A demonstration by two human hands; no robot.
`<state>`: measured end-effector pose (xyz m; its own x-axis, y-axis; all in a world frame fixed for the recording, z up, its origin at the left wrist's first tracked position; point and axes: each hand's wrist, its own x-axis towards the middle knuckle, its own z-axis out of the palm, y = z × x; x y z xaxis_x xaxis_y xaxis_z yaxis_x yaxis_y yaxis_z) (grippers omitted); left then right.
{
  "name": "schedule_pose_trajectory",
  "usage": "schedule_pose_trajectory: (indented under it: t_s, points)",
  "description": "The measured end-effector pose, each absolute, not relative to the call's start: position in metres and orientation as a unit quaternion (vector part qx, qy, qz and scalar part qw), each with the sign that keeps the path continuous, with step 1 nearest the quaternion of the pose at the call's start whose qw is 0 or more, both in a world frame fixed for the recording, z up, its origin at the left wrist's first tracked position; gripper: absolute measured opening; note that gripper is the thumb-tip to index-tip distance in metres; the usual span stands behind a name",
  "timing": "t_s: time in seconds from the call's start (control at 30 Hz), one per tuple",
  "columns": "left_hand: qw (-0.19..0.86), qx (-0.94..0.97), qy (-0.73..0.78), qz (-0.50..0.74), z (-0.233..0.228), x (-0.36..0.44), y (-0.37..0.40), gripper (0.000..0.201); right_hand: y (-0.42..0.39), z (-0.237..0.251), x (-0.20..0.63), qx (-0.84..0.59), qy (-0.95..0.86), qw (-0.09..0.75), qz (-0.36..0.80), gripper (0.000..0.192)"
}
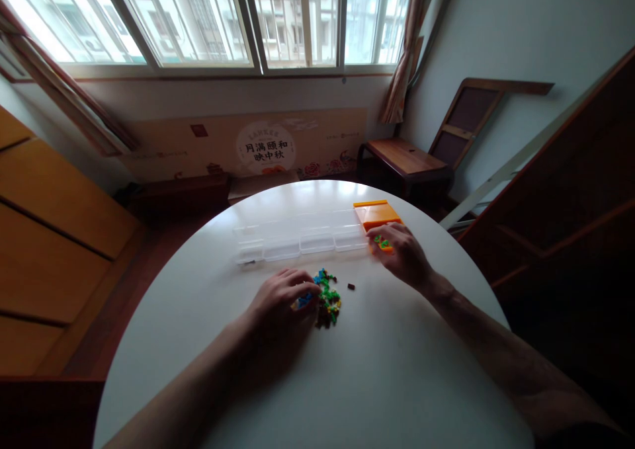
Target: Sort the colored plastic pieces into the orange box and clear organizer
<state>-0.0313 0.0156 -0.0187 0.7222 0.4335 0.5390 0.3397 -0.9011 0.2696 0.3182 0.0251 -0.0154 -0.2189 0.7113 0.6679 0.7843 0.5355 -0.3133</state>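
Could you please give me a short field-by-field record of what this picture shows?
Surface: round white table
Left hand: resting on the pile of small coloured pieces
Right hand: fingers on a few coloured pieces beside the orange tray
Container: clear compartment box, beyond the pile
Stray item: one dark piece, right of the pile
Background: window, wooden chair

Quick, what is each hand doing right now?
Left hand: spread flat, fingers on the pile of small colourful plastic bricks.
Right hand: fingers curled at small bricks; a grip cannot be told.
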Motion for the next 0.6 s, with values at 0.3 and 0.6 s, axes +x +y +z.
schedule_pose_trajectory:
  t_s: [0.3,0.6]
  points:
    - [0.09,0.925,0.192,0.315,-0.014,-0.031,0.012,0.01,0.03,-0.014,0.332,-0.54,-0.757,0.354,-0.097,0.011]
    - [0.095,0.925,0.193,0.314,-0.01,-0.024,0.014,0.004,-0.009,-0.001,0.263,-0.202,-0.916,0.316,0.142,0.012]
